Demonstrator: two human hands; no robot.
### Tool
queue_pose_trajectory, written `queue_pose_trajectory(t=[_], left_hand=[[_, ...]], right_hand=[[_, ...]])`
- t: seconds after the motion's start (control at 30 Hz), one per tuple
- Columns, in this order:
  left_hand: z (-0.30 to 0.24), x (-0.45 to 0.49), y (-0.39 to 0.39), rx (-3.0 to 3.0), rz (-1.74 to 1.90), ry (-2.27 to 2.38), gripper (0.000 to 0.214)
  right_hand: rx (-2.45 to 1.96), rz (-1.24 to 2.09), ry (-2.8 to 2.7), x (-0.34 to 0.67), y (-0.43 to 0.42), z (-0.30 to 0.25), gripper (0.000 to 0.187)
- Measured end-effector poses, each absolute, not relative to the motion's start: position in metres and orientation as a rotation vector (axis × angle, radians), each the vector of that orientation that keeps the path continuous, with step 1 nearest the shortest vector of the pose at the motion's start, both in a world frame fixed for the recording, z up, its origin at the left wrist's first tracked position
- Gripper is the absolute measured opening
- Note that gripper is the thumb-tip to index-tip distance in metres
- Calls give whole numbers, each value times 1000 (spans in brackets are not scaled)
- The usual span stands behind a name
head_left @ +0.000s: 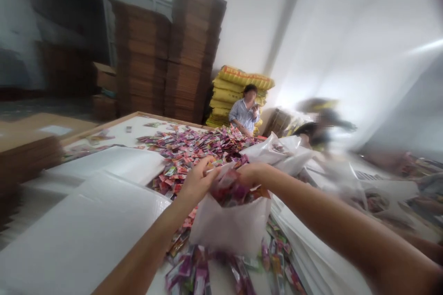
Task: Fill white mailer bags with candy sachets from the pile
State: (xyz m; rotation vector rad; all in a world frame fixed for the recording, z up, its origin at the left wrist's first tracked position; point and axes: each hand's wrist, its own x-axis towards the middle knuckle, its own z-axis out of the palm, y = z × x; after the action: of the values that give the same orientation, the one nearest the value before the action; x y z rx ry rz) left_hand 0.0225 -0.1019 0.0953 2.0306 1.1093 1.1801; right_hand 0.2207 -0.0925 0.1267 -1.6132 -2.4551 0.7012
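A white plastic bag [230, 226] stands in front of me, its mouth wide and full of small colourful sachets [228, 191]. My left hand [199, 177] pinches the bag's rim on the left side. At the bag's mouth is my right hand [251, 175], its fingers curled among purple and red sachets and partly hidden by them. Beyond the bag spreads a large heap of the same sachets [204, 143]. More loose sachets [194, 272] lie on the table around the bag's base.
White flat bags are stacked at left [83, 221] and right [304, 249]. Filled white bags [277, 150] stand behind my right hand. Two people are across the table, one in a striped shirt [242, 113], one blurred at right. Cardboard stacks [194, 50] and yellow sacks [221, 97] rise behind.
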Motion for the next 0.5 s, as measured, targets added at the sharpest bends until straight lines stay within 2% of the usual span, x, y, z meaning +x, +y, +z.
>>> queue_pose_trajectory(t=[0.07, 0.13, 0.2, 0.3, 0.4, 0.43, 0.5], left_hand=[[76, 18, -84, 2003, 1096, 1103, 29], [61, 17, -81, 2020, 1143, 1145, 28], [57, 21, -86, 2014, 1218, 1212, 27], [68, 31, -90, 2025, 1319, 1293, 25], [83, 34, -76, 2047, 1327, 1374, 17], [86, 32, -70, 2038, 1326, 1410, 19], [88, 24, -60, 2065, 1301, 1452, 36]], right_hand=[[-1588, 975, -2687, 200, -82, 140, 42], [-1588, 1218, -2799, 192, -77, 146, 45], [-1633, 1268, -2751, 195, -80, 147, 40], [-1612, 1145, -2710, 211, -94, 149, 24], [-1409, 884, -2557, 238, -118, 161, 15], [-1359, 768, -2405, 249, -129, 161, 15], [-1314, 556, -2014, 270, -157, 143, 19]])
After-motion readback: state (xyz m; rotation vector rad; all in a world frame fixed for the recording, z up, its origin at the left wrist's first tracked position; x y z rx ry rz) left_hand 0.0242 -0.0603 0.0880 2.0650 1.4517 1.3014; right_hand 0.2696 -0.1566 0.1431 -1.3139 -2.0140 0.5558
